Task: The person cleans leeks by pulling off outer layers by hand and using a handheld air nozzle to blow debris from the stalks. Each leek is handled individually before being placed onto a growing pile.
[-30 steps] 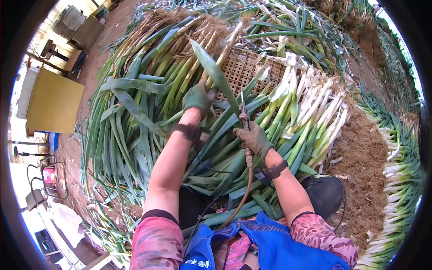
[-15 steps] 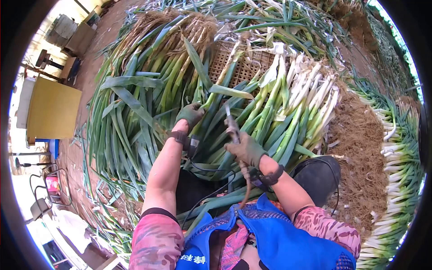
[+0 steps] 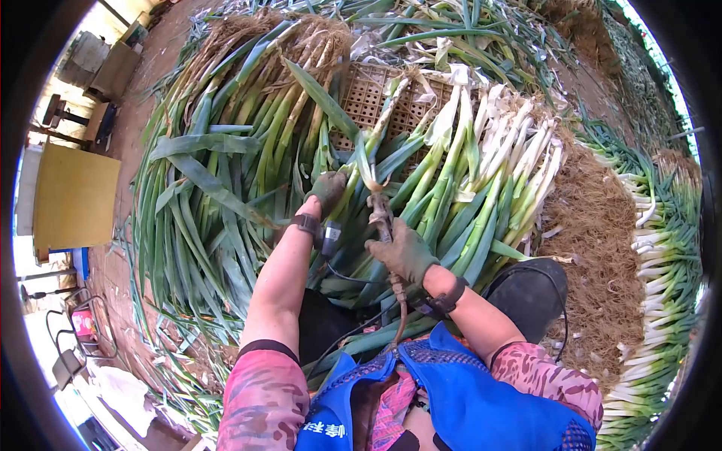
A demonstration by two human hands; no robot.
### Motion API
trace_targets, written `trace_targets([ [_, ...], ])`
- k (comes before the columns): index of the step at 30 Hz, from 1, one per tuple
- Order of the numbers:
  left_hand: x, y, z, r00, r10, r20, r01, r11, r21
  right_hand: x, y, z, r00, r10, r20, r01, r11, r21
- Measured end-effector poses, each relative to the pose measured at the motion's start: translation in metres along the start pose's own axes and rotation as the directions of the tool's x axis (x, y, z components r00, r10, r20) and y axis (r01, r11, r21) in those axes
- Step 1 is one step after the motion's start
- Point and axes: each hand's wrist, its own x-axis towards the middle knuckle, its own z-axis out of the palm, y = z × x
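Note:
My left hand [image 3: 329, 192], in a green glove, is closed around the leafy part of a green onion stalk [image 3: 384, 114], whose root end points away from me. A loose leaf [image 3: 365, 161] on that stalk hangs down by the nozzle tip. My right hand [image 3: 410, 254], also gloved, grips a metal air blow gun [image 3: 381, 214] with a brown hose [image 3: 401, 323] running back toward my vest. The gun points up at the stalk. Rooted, untrimmed green onions [image 3: 226, 165] lie in a heap on the left. Cleaner stalks with white ends [image 3: 500, 150] lie on the right.
A tan plastic crate [image 3: 365, 94] shows beneath the stalks. Brown root trimmings [image 3: 594, 255] cover the ground at right, beside a long row of white-ended onions [image 3: 662, 301]. At left stand a yellow board [image 3: 75, 195] and a metal-framed chair [image 3: 83, 331].
The air blow gun has come up closer to the stalk. The leaf that stuck out rightward now hangs down toward the nozzle. My left hand has shifted slightly, and the view has moved a little.

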Motion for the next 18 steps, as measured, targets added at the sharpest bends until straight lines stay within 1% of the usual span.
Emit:
trace_targets([
  [2,-0.003,-0.002,0.001,0.98,0.164,-0.114,-0.141,0.972,0.187,-0.007,-0.002,-0.004,1.0,-0.024,0.005,0.024,1.0,-0.004],
  [3,-0.002,-0.003,0.001,0.994,0.073,-0.085,-0.072,0.997,0.011,-0.013,-0.004,-0.004,0.999,-0.036,0.007,0.036,0.999,-0.005],
  [4,-0.004,0.006,-0.008,0.999,-0.014,-0.041,0.007,0.986,-0.164,-0.02,-0.003,-0.003,0.997,-0.032,0.073,0.034,0.999,-0.018],
  [6,-0.01,0.029,-0.031,1.0,0.008,-0.01,-0.009,0.993,-0.117,-0.024,-0.011,-0.006,0.996,-0.008,0.091,0.01,1.0,-0.022],
  [7,-0.014,0.038,-0.039,1.0,0.002,-0.004,-0.002,0.99,-0.139,-0.025,-0.014,-0.006,0.995,0.002,0.1,0.0,1.0,-0.024],
  [8,-0.016,0.045,-0.046,1.0,-0.004,0.004,0.004,0.987,-0.159,-0.019,-0.012,-0.001,0.996,-0.079,0.042,0.078,0.996,0.032],
  [9,-0.018,0.049,-0.05,1.0,-0.007,0.011,0.009,0.984,-0.177,-0.014,-0.01,0.002,0.997,-0.066,0.043,0.066,0.998,0.009],
  [10,-0.01,0.028,-0.033,0.997,0.08,-0.005,-0.08,0.995,-0.065,-0.011,-0.014,0.004,0.998,-0.054,0.044,0.055,0.998,-0.014],
  [11,-0.008,0.02,-0.026,0.994,0.099,-0.049,-0.101,0.994,-0.035,-0.009,-0.018,0.005,0.998,-0.045,0.045,0.046,0.998,-0.035],
  [12,-0.006,0.013,-0.021,0.988,0.12,-0.095,-0.121,0.993,-0.005,-0.013,-0.019,0.005,0.997,-0.072,0.041,0.073,0.997,-0.005],
  [13,-0.008,0.018,-0.026,0.98,0.14,-0.139,-0.138,0.99,0.022,-0.017,-0.02,0.004,0.997,-0.058,0.051,0.058,0.998,-0.001],
  [14,-0.015,0.038,-0.046,0.996,-0.065,0.065,0.083,0.939,-0.335,-0.021,-0.021,0.004,0.997,-0.042,0.06,0.042,0.999,0.002],
  [16,-0.006,0.025,-0.031,0.987,-0.11,0.116,0.15,0.89,-0.43,-0.022,-0.019,0.004,0.999,-0.018,0.051,0.019,1.0,-0.009],
  [17,-0.005,0.021,-0.028,0.994,-0.052,0.094,0.076,0.962,-0.263,-0.017,-0.017,0.006,0.999,-0.014,0.036,0.014,1.0,-0.021],
  [18,-0.004,0.016,-0.024,0.997,0.005,0.073,0.001,0.996,-0.086,-0.011,-0.016,0.007,1.0,-0.011,0.021,0.012,0.999,-0.032],
])
